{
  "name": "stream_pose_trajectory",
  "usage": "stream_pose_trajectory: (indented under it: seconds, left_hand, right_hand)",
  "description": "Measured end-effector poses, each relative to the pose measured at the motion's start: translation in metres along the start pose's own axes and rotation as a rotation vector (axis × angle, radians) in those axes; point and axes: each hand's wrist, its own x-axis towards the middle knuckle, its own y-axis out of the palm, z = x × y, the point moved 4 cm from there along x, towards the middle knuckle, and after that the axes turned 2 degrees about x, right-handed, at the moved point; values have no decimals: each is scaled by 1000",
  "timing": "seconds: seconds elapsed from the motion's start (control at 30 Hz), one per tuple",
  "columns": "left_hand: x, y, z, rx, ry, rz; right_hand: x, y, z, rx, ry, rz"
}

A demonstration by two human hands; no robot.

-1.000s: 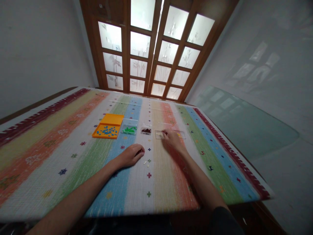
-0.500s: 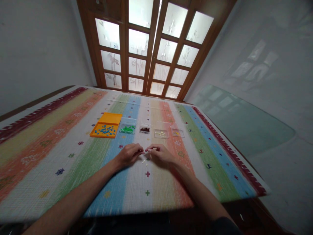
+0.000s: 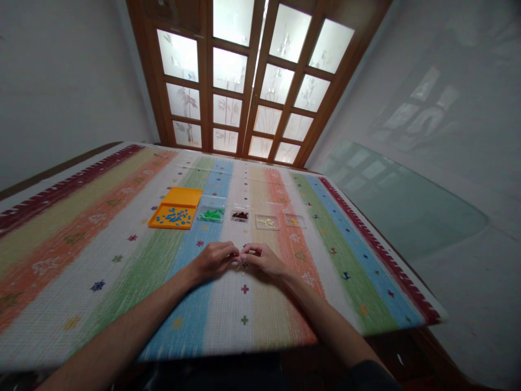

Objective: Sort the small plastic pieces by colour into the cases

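Observation:
My left hand (image 3: 217,257) and my right hand (image 3: 261,259) meet fingertip to fingertip over the white stripe of the cloth. Both are closed in a pinch. What lies between the fingertips is too small and too covered to name. Just below them on the cloth are a few tiny pale pieces (image 3: 243,273), partly hidden by the fingers. Beyond the hands stands a clear box of pale yellow pieces (image 3: 267,222), with a clear box of a few orange-yellow pieces (image 3: 293,220) to its right.
Further left stand a clear box of dark brown pieces (image 3: 240,215), a clear box of green pieces (image 3: 211,214) and an open orange case (image 3: 169,227) with blue pieces. A striped tablecloth (image 3: 163,304) covers the table. Wooden glazed doors (image 3: 207,98) rise behind it.
My right fingertips have moved slightly left and down, and now touch those of my left hand. The pale pieces below are more covered. The boxes have not moved.

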Motion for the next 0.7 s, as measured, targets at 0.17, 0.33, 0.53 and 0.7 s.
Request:
stream_pose_trajectory:
  seconds: [0.17,0.33,0.53,0.7]
  left_hand:
    - [2,-6,1,-20,-88,30]
    - [5,-8,-6,-36,-59,128]
    - [5,0,-11,-68,-28,192]
    - [4,1,-11,-62,-21,205]
  right_hand:
    - [0,-9,4,10,-15,-78]
    - [-1,-21,3,127,66,-120]
    - [-3,-27,5,322,65,-124]
    - [-3,-30,6,362,54,-120]
